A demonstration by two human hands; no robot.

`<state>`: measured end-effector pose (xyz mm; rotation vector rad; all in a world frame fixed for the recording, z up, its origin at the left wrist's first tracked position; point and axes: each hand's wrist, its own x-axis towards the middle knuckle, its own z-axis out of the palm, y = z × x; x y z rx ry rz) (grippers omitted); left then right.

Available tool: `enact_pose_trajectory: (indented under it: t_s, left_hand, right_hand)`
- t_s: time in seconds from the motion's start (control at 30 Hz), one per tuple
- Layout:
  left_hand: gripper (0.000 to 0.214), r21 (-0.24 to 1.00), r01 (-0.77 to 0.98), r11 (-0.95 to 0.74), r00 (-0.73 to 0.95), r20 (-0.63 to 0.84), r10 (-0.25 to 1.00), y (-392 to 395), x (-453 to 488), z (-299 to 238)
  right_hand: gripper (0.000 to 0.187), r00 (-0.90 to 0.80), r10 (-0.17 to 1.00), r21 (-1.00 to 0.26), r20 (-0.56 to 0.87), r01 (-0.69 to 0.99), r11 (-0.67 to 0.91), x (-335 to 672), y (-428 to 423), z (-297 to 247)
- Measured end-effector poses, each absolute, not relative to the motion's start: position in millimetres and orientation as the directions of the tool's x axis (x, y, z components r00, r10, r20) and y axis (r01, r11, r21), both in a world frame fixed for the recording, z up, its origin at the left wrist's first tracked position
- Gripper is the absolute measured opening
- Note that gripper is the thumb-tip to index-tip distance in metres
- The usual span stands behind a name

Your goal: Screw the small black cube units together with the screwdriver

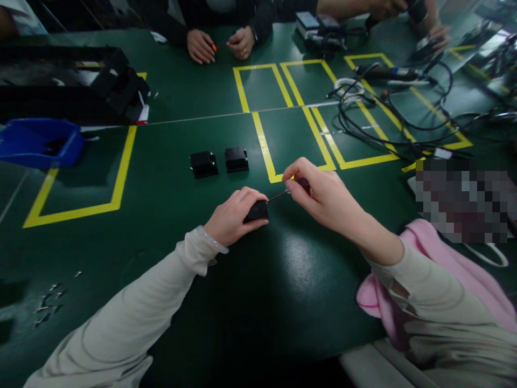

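Note:
My left hand [238,215] is closed around a small black box [257,210] on the green table, thumb on the near side and fingers over the top. In my right hand [313,188] is a screwdriver [278,195], its dark handle mostly hidden by the fingers. The thin shaft points left, and its tip meets the right end of the box. Beyond my left hand lie two similar black boxes, one [203,164] with bright screws at its sides and another [236,159] to its right.
Loose screws [50,302] lie at the lower left. A blue bin [40,141] and black racks [72,86] stand at the left. Coiled black cables [363,126] cover the right back. Pink cloth [428,269] lies by my right sleeve. Across the table rest another person's hands [202,47].

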<state>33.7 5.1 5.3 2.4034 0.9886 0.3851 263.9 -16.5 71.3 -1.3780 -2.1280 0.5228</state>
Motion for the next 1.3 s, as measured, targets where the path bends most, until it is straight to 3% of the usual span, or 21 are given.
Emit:
enact_pose_trajectory:
  t_s: [1.3]
  left_hand:
    - [0.039, 0.556, 0.576, -0.599, 0.7, 0.041, 0.713, 8.8, 28.4, 7.9]
  right_hand:
    - [0.014, -0.383, 0.892, -0.577, 0.239, 0.683, 0.448, 263.4, -17.5, 70.4]
